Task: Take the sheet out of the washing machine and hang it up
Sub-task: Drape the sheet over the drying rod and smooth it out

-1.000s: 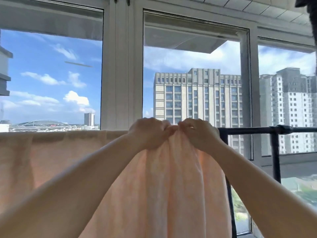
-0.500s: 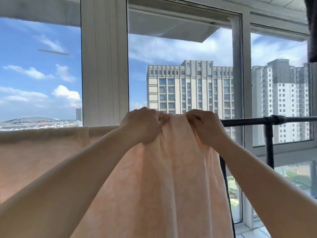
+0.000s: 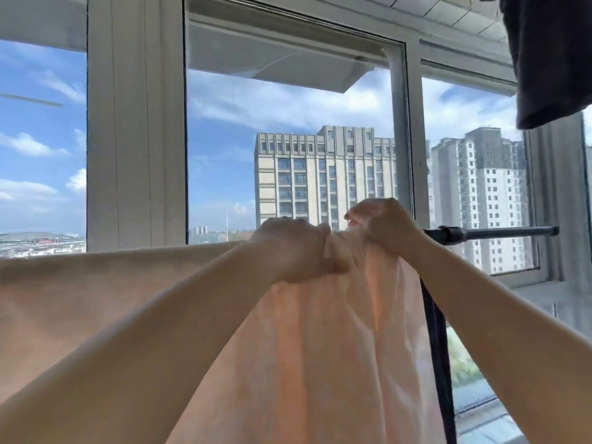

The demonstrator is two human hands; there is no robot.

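Now both hands' grip bunches the sheet (image 3: 320, 347), which hangs below.

The sheet (image 3: 336, 363) is a thin peach cloth, matt and soft-looking, and the light glows through it where it hangs in folds; on the left it lies flatter and looks more opaque. The rail (image 3: 499, 232) on the right is dark metal with a slight sheen, plus a chunkier black collar near the cloth. The window frame (image 3: 134, 129) looks like smooth white plastic or painted metal, can't tell which. Top right hangs a dark garment (image 3: 551, 59), matt grey-black fabric.
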